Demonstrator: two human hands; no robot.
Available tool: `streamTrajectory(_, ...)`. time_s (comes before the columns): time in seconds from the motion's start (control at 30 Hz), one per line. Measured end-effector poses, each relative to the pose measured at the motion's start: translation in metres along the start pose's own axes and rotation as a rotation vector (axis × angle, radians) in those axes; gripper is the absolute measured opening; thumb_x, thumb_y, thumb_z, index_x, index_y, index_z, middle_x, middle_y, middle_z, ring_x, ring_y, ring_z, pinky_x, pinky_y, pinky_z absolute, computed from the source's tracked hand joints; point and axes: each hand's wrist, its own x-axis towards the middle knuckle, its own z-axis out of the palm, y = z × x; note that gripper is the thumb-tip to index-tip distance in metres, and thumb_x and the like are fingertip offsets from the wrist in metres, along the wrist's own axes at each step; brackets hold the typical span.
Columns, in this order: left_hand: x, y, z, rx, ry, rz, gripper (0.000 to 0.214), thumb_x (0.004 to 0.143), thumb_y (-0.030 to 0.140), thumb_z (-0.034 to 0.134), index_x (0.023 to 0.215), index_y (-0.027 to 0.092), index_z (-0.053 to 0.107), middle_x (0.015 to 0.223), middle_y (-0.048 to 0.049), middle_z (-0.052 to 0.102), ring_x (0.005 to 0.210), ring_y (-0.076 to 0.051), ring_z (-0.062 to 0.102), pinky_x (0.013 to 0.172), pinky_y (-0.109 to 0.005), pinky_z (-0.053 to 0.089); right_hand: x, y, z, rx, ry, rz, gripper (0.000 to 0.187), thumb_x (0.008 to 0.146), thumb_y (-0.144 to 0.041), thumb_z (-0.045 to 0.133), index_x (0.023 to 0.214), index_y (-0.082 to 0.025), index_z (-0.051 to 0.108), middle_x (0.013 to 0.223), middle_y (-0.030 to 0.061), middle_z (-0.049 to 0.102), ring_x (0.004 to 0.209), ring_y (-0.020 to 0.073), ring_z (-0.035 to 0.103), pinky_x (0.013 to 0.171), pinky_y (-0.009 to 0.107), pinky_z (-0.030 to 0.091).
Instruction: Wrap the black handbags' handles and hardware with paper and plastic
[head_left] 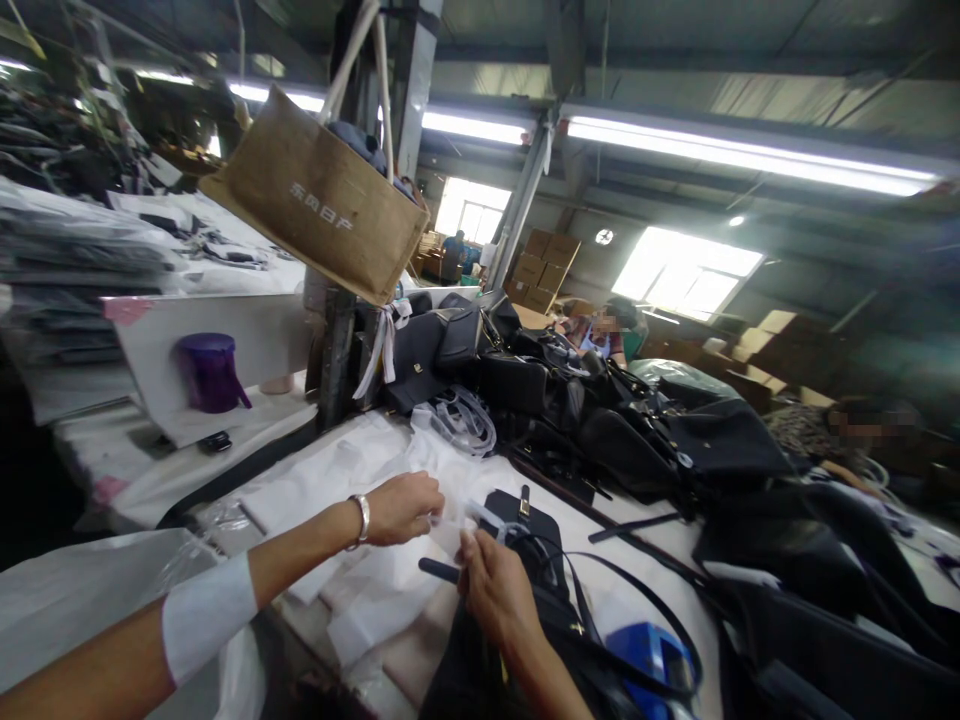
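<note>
My left hand (405, 508), with a silver bracelet at the wrist, is closed above white sheets of thin wrapping (367, 600). What its fingers pinch is hard to make out; something whitish and see-through shows between the two hands. My right hand (499, 590) is closed around a black strap (439, 570), whose flat end sticks out to the left. Under and beyond that hand lies a black handbag (544, 520) with a gold-coloured fitting, and its long thin strap (645, 575) loops off to the right.
A blue object (652, 660) sits right of the handbag. Black bags (525, 380) pile up behind, near coiled clear plastic (461, 420). A brown tote (322, 200) hangs from a post above. A purple mug (210, 370) stands at left. Co-workers sit across the table.
</note>
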Motion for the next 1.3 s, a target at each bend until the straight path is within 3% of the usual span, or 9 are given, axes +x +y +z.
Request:
streamTrajectory(0.1,0.001,-0.005,-0.005,-0.024,0.040,-0.032,0.005,0.076,0.021,0.069,0.078,0.018,0.065,0.090,-0.0057,0.063,0.092,-0.024,0.055,0.079,-0.033,0.039,0.007,0.005,0.005,0.095,0.047,0.021,0.045,0.097,-0.052,0.030,0.075,-0.021,0.055,0.057,0.0001,0.060,0.048,0.0139,0.055,0.049,0.024,0.037)
streamTrajectory(0.27,-0.002,-0.008,-0.007,-0.126,0.014,-0.046,0.015,0.080,0.028,0.070,0.070,0.018,0.066,0.086,-0.0049,0.064,0.091,-0.022,0.054,0.079,-0.031,0.037,0.009,0.003,0.011,0.183,0.133,-0.069,0.027,0.085,-0.038,0.058,0.105,-0.021,0.058,0.087,0.0026,0.066,0.066,0.0152,0.061,0.059,0.025,0.044)
streamTrajectory(0.43,-0.010,-0.007,-0.010,-0.328,-0.055,-0.081,0.021,0.081,0.026,0.066,0.062,0.017,0.065,0.070,-0.0012,0.063,0.078,-0.018,0.056,0.074,-0.028,0.037,0.011,-0.008,0.003,0.216,0.107,-0.043,0.023,0.090,-0.033,0.049,0.073,-0.020,0.058,0.058,-0.0034,0.057,0.051,0.0114,0.051,0.050,0.022,0.036)
streamTrajectory(0.53,-0.011,-0.004,-0.013,-0.507,-0.058,-0.121,0.009,0.080,0.024,0.063,0.082,0.018,0.069,0.080,0.0002,0.067,0.079,-0.017,0.058,0.075,-0.027,0.040,0.017,-0.014,-0.002,0.181,0.103,-0.032,0.026,0.089,-0.033,0.050,0.068,-0.020,0.056,0.053,-0.0049,0.055,0.050,0.0102,0.049,0.050,0.021,0.034)
streamTrajectory(0.6,-0.010,0.000,-0.011,-0.646,-0.067,-0.128,0.020,0.079,0.026,0.062,0.097,0.019,0.067,0.088,0.0009,0.068,0.085,-0.017,0.059,0.077,-0.026,0.042,0.022,-0.019,-0.002,0.139,0.102,-0.049,0.029,0.090,-0.033,0.050,0.064,-0.019,0.054,0.053,-0.0048,0.056,0.051,0.0096,0.050,0.052,0.021,0.033)
streamTrajectory(0.73,-0.004,0.006,0.000,-0.851,-0.053,-0.184,0.017,0.076,0.031,0.062,0.084,0.016,0.062,0.072,0.0018,0.063,0.071,-0.015,0.057,0.066,-0.025,0.043,0.030,-0.027,-0.001,0.044,0.107,-0.085,0.036,0.091,-0.035,0.050,0.059,-0.019,0.050,0.051,-0.0051,0.053,0.053,0.0089,0.049,0.056,0.021,0.034)
streamTrajectory(0.9,-0.010,0.000,0.010,-0.939,-0.028,-0.264,0.016,0.073,0.031,0.065,0.070,0.016,0.060,0.063,0.0026,0.060,0.063,-0.013,0.052,0.061,-0.024,0.037,0.027,-0.018,-0.006,0.033,-0.048,-0.034,0.035,0.093,-0.042,0.050,0.067,-0.018,0.056,0.054,-0.0041,0.055,0.050,0.0102,0.050,0.053,0.022,0.036)
streamTrajectory(1.1,-0.023,-0.009,0.019,-0.994,-0.037,-0.356,0.016,0.070,0.027,0.066,0.061,0.015,0.063,0.060,0.0010,0.065,0.060,-0.013,0.054,0.059,-0.024,0.036,0.007,0.005,-0.014,-0.402,-0.046,-0.234,0.012,0.085,-0.030,0.064,0.093,-0.021,0.066,0.096,0.0054,0.066,0.092,0.0214,0.058,0.076,0.029,0.038)
streamTrajectory(1.3,-0.025,-0.013,0.029,-1.102,-0.061,-0.379,0.013,0.068,0.026,0.063,0.066,0.014,0.066,0.063,-0.0007,0.068,0.064,-0.016,0.061,0.069,-0.028,0.047,0.005,0.009,-0.015,-0.210,-0.054,-0.083,0.002,0.082,-0.021,0.063,0.080,-0.021,0.063,0.078,-0.0001,0.065,0.075,0.0161,0.058,0.067,0.025,0.035)
